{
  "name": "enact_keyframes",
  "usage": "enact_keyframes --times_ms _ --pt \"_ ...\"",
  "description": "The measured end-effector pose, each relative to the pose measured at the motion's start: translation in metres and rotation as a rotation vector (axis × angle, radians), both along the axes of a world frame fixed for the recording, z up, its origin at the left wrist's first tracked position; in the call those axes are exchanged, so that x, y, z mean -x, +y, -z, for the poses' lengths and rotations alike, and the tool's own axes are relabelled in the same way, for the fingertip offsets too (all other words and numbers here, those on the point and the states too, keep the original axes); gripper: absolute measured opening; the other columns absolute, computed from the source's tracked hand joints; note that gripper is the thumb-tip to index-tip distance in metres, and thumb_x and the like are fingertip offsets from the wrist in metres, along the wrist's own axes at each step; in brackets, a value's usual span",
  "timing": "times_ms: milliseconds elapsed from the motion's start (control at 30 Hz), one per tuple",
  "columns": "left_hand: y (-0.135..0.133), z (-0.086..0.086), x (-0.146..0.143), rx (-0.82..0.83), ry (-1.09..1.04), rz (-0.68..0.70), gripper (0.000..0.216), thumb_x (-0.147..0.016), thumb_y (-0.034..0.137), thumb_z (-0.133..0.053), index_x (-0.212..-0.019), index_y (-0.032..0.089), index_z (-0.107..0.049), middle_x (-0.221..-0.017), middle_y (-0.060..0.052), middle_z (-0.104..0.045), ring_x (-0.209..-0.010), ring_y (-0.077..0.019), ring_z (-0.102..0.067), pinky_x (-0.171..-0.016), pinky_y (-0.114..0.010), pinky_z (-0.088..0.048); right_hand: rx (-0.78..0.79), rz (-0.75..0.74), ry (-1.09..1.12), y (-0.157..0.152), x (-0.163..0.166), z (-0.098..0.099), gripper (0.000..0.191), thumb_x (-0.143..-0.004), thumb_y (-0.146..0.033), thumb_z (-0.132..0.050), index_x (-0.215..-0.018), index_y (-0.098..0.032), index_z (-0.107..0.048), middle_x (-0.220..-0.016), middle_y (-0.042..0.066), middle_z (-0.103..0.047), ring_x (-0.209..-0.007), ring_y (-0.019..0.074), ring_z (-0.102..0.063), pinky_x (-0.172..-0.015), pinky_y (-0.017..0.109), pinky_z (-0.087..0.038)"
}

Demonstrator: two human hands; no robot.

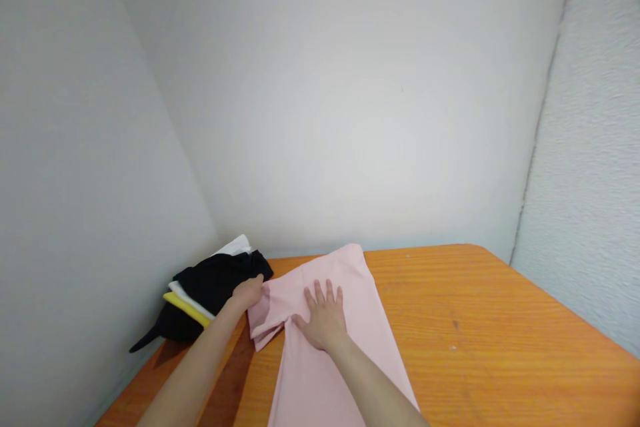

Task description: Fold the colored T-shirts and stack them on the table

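Note:
A pink T-shirt (345,367) lies on the wooden table, folded lengthwise with its sleeves pointing left and its lower part running out of view toward me. My left hand (249,291) is closed on the upper edge of the sleeve, its fingertips partly hidden. My right hand (323,321) rests flat on the shirt near the underarm, fingers spread and holding nothing. Just beyond my left hand is a pile of clothes, with a black garment (215,280) on top.
In the pile, a yellow cloth (187,309) and white cloth (235,245) show between black pieces, one strip hanging over the table's left edge. The orange-brown table (465,327) meets a white wall (350,113) at the back. Walls also stand left and right.

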State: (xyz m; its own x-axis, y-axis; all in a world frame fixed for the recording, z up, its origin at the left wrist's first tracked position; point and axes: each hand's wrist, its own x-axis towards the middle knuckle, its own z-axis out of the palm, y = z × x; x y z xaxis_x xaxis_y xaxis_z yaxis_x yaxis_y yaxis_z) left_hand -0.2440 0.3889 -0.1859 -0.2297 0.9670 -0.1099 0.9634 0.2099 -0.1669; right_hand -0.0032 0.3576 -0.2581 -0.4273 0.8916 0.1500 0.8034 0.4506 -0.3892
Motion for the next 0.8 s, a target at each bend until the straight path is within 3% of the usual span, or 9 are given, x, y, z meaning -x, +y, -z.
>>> enact_keyframes --times_ms 133,367,533,667,800 --pt "0.007 -0.009 0.007 0.063 -0.070 0.006 0.033 -0.093 0.040 -0.056 -0.114 0.014 -0.059 -0.107 -0.007 -0.064 -0.095 -0.0191 -0.063 -0.087 -0.040 -0.052 0.001 -0.001 -0.007 0.000 0.002 -0.002 0.082 -0.088 -0.076 -0.020 -0.153 -0.025 -0.027 -0.160 0.008 -0.012 -0.145 0.0388 0.007 -0.109 0.063 0.014" --pt "0.003 -0.004 0.001 0.090 -0.124 -0.008 0.027 -0.089 0.037 -0.063 -0.102 0.013 -0.063 -0.115 -0.008 -0.062 -0.111 -0.0234 -0.056 -0.099 -0.047 -0.044 0.014 0.002 -0.013 0.002 0.006 -0.003 0.082 -0.089 -0.075 -0.019 -0.153 -0.025 -0.026 -0.160 0.009 -0.010 -0.145 0.0385 0.006 -0.109 0.064 0.013" --pt "0.018 -0.031 -0.007 0.072 -0.302 -0.079 0.027 -0.091 0.036 -0.061 -0.104 0.013 -0.061 -0.102 -0.005 -0.064 -0.090 -0.0181 -0.063 -0.080 -0.037 -0.054 0.006 0.002 -0.019 0.005 0.004 -0.002 0.084 -0.088 -0.076 -0.021 -0.154 -0.023 -0.025 -0.160 0.009 -0.011 -0.145 0.0383 0.005 -0.109 0.063 0.013" --pt "0.043 -0.051 -0.040 0.048 -0.493 -0.083 0.031 -0.094 0.041 -0.055 -0.105 0.012 -0.060 -0.092 -0.004 -0.064 -0.074 -0.0132 -0.062 -0.067 -0.030 -0.055 0.034 0.004 -0.044 0.006 0.002 -0.006 0.082 -0.090 -0.072 -0.025 -0.153 -0.020 -0.026 -0.159 0.011 -0.009 -0.145 0.0365 0.004 -0.112 0.061 0.009" --pt "0.064 -0.043 -0.091 0.036 -0.684 0.117 0.045 -0.097 0.052 -0.043 -0.116 0.013 -0.058 -0.101 -0.007 -0.066 -0.082 -0.0154 -0.065 -0.074 -0.033 -0.055 0.074 -0.021 -0.102 -0.011 0.001 -0.019 0.076 -0.094 -0.064 -0.026 -0.150 -0.013 -0.035 -0.156 0.017 -0.021 -0.144 0.0376 -0.012 -0.114 0.059 -0.006"
